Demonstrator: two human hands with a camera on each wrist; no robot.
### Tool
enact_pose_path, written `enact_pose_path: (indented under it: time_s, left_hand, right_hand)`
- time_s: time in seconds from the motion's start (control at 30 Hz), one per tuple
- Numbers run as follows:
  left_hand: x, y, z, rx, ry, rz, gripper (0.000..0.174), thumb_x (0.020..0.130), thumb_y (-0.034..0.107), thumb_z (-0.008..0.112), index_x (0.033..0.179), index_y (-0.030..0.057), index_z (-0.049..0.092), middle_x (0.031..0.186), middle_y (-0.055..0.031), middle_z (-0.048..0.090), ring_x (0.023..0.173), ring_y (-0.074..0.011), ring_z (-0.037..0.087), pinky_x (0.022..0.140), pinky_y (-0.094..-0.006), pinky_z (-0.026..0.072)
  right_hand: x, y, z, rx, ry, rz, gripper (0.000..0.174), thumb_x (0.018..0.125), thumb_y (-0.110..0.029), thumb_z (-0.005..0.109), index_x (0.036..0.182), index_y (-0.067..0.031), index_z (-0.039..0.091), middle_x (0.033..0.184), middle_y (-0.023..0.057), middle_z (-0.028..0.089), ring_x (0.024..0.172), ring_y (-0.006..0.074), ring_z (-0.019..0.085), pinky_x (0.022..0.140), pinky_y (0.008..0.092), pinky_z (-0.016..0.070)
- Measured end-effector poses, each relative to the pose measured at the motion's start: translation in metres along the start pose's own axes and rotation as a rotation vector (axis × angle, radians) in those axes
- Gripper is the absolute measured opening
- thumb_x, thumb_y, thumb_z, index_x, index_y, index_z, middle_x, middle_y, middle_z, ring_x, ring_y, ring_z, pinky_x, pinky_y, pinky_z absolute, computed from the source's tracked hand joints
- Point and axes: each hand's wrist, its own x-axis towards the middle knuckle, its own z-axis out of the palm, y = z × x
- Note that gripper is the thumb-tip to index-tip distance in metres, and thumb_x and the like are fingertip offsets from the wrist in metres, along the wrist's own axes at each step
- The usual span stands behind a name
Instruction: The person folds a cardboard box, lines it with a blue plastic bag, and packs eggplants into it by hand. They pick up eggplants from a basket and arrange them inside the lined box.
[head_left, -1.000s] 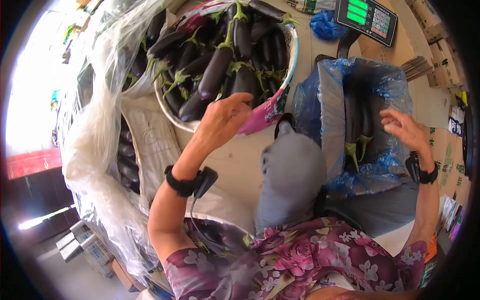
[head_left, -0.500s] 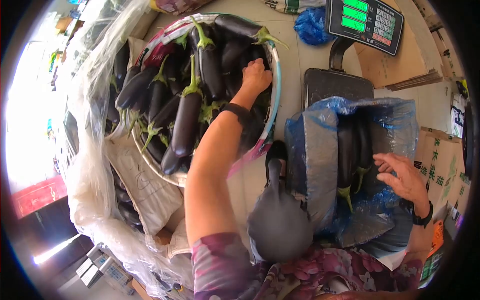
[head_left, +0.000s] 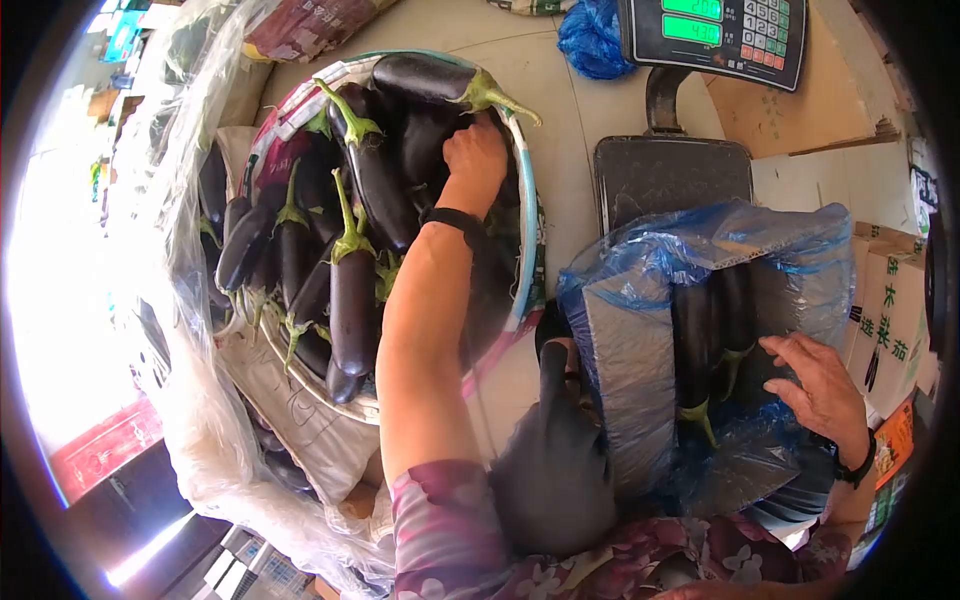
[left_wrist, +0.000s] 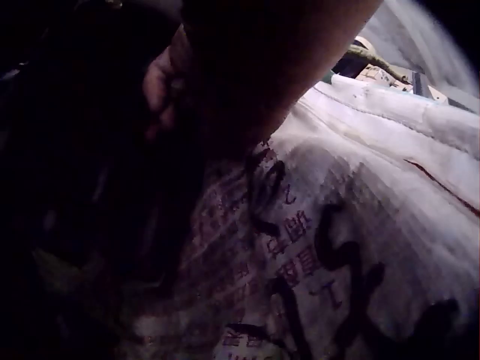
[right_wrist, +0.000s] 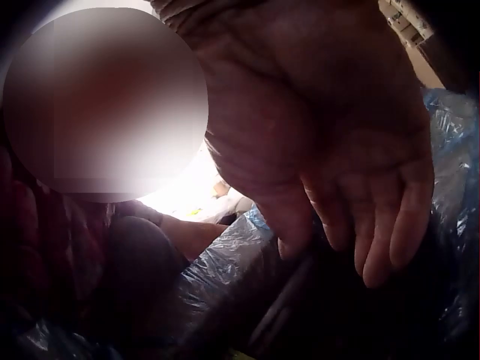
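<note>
My left hand [head_left: 476,160] reaches down among the eggplants [head_left: 385,190] at the right side of a round, cloth-lined basket [head_left: 524,235]. Its fingertips are hidden there, and the left wrist view is too dark to tell what the fingers [left_wrist: 159,94] hold. Over the right side of a box lined with blue plastic [head_left: 628,365], my right hand [head_left: 822,392] hovers with relaxed, slightly bent fingers. Two long eggplants [head_left: 692,335] lie side by side in that box, their green stems toward me. In the right wrist view the right hand [right_wrist: 337,165] has its fingers pointing down and holds nothing.
A black scale [head_left: 675,180] with a lit green display [head_left: 692,28] stands behind the box. Flattened cardboard [head_left: 830,90] and printed cartons [head_left: 885,310] are at the right. Clear plastic sheeting [head_left: 185,400] drapes the left side. A blue plastic bundle [head_left: 592,42] lies at the back.
The left hand has gone from the basket's front edge in among the eggplants at its right side. The right hand stays over the box. The head view has shifted, showing more of the scale.
</note>
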Motion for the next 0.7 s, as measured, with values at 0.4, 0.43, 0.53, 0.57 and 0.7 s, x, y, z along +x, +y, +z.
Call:
enact_pose_path:
  time_s: [0.4,0.43,0.53,0.57,0.7]
  left_hand:
    - [0.039,0.007,0.009,-0.102,-0.070,-0.145,0.043,0.095,0.025,0.050,0.134,0.0049,0.054,0.136,-0.0193,0.056,0.123,-0.0345,0.058,0.097,-0.0434,0.0515]
    - [0.035,0.004,0.013,-0.098,-0.074,-0.142,0.043,0.095,0.025,0.050,0.134,0.0049,0.054,0.136,-0.0193,0.056,0.123,-0.0345,0.058,0.097,-0.0434,0.0515]
    - [0.034,-0.007,0.027,-0.110,-0.042,-0.079,0.041,0.093,0.033,0.053,0.122,0.0037,0.056,0.115,-0.0243,0.066,0.103,-0.0423,0.066,0.087,-0.0491,0.0550]
    - [0.030,-0.005,0.018,-0.101,-0.045,-0.072,0.041,0.093,0.033,0.053,0.122,0.0037,0.056,0.115,-0.0243,0.066,0.103,-0.0423,0.066,0.087,-0.0491,0.0550]
    - [-0.008,-0.001,-0.022,-0.216,0.025,-0.109,0.054,0.087,0.041,0.062,0.124,0.0031,0.052,0.100,-0.0288,0.067,0.095,-0.0479,0.066,0.084,-0.0531,0.0540]
  right_hand:
    - [-0.001,0.006,0.006,-0.184,-0.006,-0.032,0.050,0.085,-0.020,0.068,0.131,-0.0054,0.055,0.113,0.0198,0.060,0.103,0.0382,0.058,0.092,0.0447,0.0445]
    - [-0.003,0.008,0.008,-0.197,-0.007,-0.039,0.050,0.086,-0.020,0.068,0.131,-0.0055,0.054,0.114,0.0201,0.059,0.104,0.0384,0.058,0.093,0.0447,0.0444]
    - [-0.004,0.009,0.005,-0.208,-0.054,-0.001,0.051,0.086,-0.019,0.069,0.132,-0.0054,0.053,0.116,0.0208,0.058,0.106,0.0388,0.057,0.095,0.0446,0.0441]
    - [-0.004,0.009,0.004,-0.196,-0.052,0.000,0.051,0.086,-0.019,0.069,0.132,-0.0054,0.053,0.116,0.0208,0.058,0.106,0.0388,0.057,0.095,0.0446,0.0441]
    - [-0.002,0.008,0.006,-0.182,-0.069,-0.036,0.052,0.086,-0.019,0.069,0.133,-0.0049,0.052,0.118,0.0206,0.057,0.106,0.0387,0.057,0.095,0.0451,0.0442]
